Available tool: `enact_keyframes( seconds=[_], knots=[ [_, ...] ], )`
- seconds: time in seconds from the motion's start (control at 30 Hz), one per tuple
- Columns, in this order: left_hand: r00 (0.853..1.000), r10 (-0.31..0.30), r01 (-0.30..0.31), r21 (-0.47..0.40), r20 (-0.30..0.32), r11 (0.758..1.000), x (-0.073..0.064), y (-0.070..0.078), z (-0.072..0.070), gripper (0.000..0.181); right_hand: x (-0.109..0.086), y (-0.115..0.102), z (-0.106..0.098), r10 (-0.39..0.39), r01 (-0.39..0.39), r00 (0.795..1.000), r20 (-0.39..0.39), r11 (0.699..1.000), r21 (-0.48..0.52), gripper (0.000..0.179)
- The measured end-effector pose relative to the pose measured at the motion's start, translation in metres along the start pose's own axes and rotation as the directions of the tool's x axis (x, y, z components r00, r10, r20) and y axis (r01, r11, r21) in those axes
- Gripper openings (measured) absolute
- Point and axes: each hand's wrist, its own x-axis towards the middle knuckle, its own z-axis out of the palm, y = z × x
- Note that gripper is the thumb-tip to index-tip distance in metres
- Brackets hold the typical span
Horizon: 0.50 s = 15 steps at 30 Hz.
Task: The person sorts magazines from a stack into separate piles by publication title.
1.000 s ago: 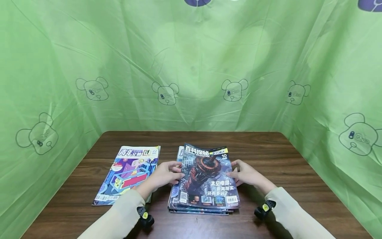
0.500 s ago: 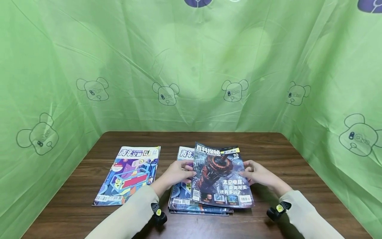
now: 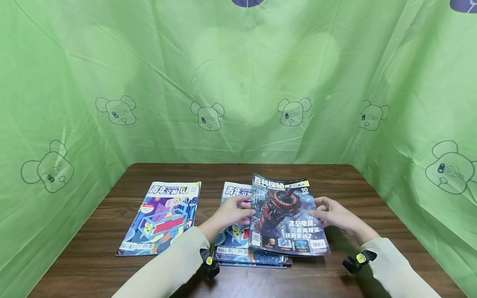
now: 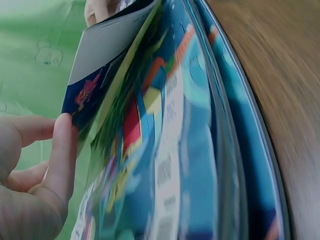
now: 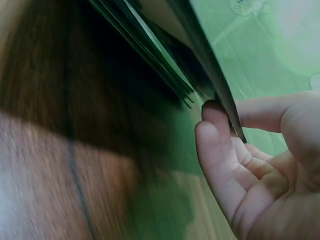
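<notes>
Both hands hold a dark magazine with a red ring-shaped machine on its cover, raised above a stack. The left hand pinches its left edge, thumb on the cover; in the left wrist view that hand has fingers under the lifted magazine. Its right edge is pinched by the right hand, and in the right wrist view the fingers lie beneath the edge. Below is a stack of magazines, topped by a blue and purple one, partly covered by the held magazine.
To the left on the brown wooden table lies another magazine with a blue and purple cover. A green curtain with bear-head outlines surrounds the table at the back and sides.
Both hands have carried the dark magazine to the right and slightly up, uncovering more of the blue and purple magazine on top of the stack. The magazine at left has stayed put.
</notes>
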Motion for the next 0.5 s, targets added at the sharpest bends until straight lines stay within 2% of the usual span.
enact_keyframes(
  seconds=[0.1,0.3,0.5],
  knots=[
    [1.000,-0.004,0.004,-0.019,-0.015,1.000,0.005,0.003,0.010,0.062,-0.003,0.002,-0.010,0.016,-0.016,0.999,-0.028,1.000,-0.002,0.072],
    [0.999,-0.018,0.017,-0.028,-0.035,0.999,0.013,0.013,0.037,0.061,-0.012,0.011,-0.032,0.000,0.002,0.999,-0.053,0.999,0.045,0.075],
    [0.999,-0.053,0.053,-0.056,0.001,0.997,0.016,0.018,0.063,0.066,-0.021,0.022,-0.053,-0.004,0.008,0.998,-0.062,0.998,0.063,0.074]
  ],
)
